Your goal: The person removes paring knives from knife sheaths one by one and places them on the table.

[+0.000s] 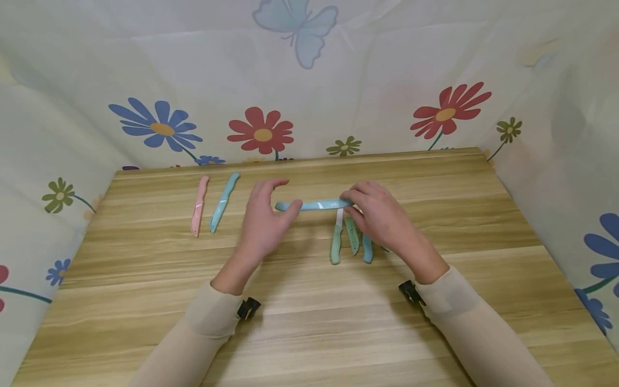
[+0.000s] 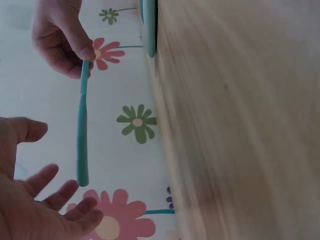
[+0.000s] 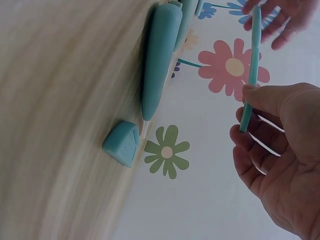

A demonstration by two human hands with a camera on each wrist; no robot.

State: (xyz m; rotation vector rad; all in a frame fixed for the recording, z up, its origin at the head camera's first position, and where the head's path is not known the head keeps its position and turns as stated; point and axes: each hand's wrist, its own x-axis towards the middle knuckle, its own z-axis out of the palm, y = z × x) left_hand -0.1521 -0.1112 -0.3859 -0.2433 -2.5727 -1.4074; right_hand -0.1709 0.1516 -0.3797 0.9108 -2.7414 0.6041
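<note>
My right hand (image 1: 382,217) pinches the sheath end of a blue paring knife (image 1: 319,205), held level above the table with its blade covered. My left hand (image 1: 266,220) is at the handle end, thumb and fingers spread. In the left wrist view, a gap shows between the left fingers and the handle. Below the right hand lie a green-handled knife (image 1: 336,244) with its blade bare, a green sheath (image 1: 352,236) and a blue handle (image 1: 368,250), partly covered by that hand. A small blue piece (image 3: 121,144) lies beside a handle in the right wrist view.
On the left of the wooden table (image 1: 309,333) lie a pink sheathed knife (image 1: 200,207) and a blue sheathed knife (image 1: 224,202), side by side. A flowered white cloth (image 1: 377,80) hangs behind and at both sides of the table.
</note>
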